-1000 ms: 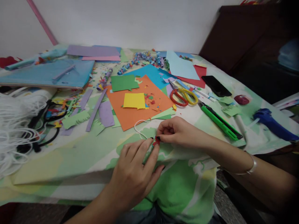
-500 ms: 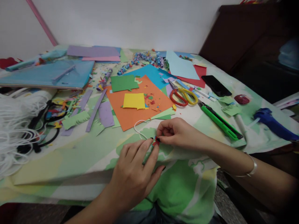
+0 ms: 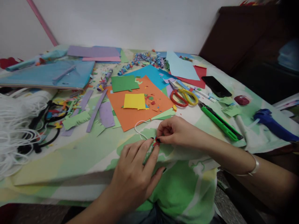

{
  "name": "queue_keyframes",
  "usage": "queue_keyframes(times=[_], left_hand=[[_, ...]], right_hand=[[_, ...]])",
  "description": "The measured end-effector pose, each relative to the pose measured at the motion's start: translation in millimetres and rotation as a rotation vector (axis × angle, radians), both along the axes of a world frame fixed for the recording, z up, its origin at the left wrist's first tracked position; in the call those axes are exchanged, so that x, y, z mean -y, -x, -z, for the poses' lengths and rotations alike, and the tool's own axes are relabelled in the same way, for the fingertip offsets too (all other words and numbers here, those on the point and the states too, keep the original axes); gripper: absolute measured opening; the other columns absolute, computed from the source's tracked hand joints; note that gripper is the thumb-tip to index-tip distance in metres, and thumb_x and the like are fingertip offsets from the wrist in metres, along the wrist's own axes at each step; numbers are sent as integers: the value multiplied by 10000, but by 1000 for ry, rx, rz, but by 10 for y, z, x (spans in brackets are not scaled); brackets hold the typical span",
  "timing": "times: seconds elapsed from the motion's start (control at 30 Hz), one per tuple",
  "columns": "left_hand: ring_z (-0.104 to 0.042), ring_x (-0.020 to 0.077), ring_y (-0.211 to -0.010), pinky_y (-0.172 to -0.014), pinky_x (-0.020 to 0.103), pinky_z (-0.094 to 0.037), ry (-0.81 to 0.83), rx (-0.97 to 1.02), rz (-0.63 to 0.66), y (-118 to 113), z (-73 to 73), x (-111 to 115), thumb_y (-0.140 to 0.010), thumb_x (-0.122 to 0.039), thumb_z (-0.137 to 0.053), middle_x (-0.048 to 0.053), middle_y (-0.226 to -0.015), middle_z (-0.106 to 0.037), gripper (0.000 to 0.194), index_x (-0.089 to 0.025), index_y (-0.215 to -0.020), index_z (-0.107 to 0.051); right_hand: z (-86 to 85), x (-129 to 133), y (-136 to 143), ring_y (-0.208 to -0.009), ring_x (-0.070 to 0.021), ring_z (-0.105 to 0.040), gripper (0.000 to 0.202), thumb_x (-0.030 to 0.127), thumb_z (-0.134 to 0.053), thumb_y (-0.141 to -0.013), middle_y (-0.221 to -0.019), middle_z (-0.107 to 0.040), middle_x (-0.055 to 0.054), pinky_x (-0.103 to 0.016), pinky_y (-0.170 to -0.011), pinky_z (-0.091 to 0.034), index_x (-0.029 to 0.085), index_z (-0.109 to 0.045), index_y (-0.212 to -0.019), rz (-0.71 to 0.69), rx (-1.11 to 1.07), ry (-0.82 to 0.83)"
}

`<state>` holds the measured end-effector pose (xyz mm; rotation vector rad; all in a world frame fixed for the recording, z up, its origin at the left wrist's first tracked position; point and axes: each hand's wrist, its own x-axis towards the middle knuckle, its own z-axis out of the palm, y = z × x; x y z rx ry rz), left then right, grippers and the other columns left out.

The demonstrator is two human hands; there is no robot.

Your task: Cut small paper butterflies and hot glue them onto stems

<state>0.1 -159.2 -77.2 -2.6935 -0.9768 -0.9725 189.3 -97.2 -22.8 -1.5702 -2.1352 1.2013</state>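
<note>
At the table's front edge my left hand (image 3: 135, 165) lies palm down, its fingers stretched out and slightly spread. Its fingertips rest beside a small red piece (image 3: 155, 143), perhaps paper, with a bit of blue on it. Thumb and forefinger of my right hand (image 3: 174, 130) pinch this piece from the other side. A white cord (image 3: 137, 129) curves over the cloth and runs to the piece; how the two join is hidden by the fingers. Just beyond the hands is an orange sheet (image 3: 126, 116) with a yellow square (image 3: 134, 101) and a green piece (image 3: 123, 83) on it.
Scissors (image 3: 183, 97), a green box cutter (image 3: 219, 122), a phone (image 3: 216, 86) and a blue glue gun (image 3: 273, 123) lie to the right. Tangled white cord (image 3: 14, 124), purple strips (image 3: 97, 110) and a blue folder (image 3: 46, 73) lie left. Rolled paper beads (image 3: 144, 59) sit at the back.
Both hands keep almost the same place. The red piece has turned slightly between the fingertips of my right hand.
</note>
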Motion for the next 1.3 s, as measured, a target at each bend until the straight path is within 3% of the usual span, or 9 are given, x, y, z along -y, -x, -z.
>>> queue_keyframes(times=[0.13,0.43,0.9,1.3], left_hand=[[-554,336,-991,-787,503,-480,4,-1,6,-2,-3,-1,-795,-273,-634,203,-1133,-605,402,-72,-1141,-598],[-534,338,-1050,-822,514,-493,32,-3,22,30,-7,-8,-806,-270,-626,222,-1168,-555,432,-67,-1184,-574],[-538,343,-1055,-833,514,-486,51,-7,26,39,-2,-8,-795,-262,-634,216,-1197,-561,434,-73,-1181,-570],[-545,325,-1088,-862,499,-500,88,57,58,50,-45,-7,-799,-216,-638,222,-1203,-563,404,-54,-1164,-580]], right_hand=[[19,1,-1,-481,-59,-427,61,146,-618,-677,-540,-516,39,-184,-452,-302,142,-658,-723,17,-10,-3],[57,-45,-22,-463,-65,-453,71,190,-613,-688,-544,-546,39,-187,-420,-324,145,-653,-725,37,-126,163],[55,-30,-15,-468,-67,-452,80,158,-607,-658,-524,-547,35,-198,-447,-318,143,-671,-704,32,-45,45],[40,-17,9,-452,-64,-441,64,136,-594,-660,-499,-517,43,-198,-430,-300,146,-651,-687,41,-68,72]])
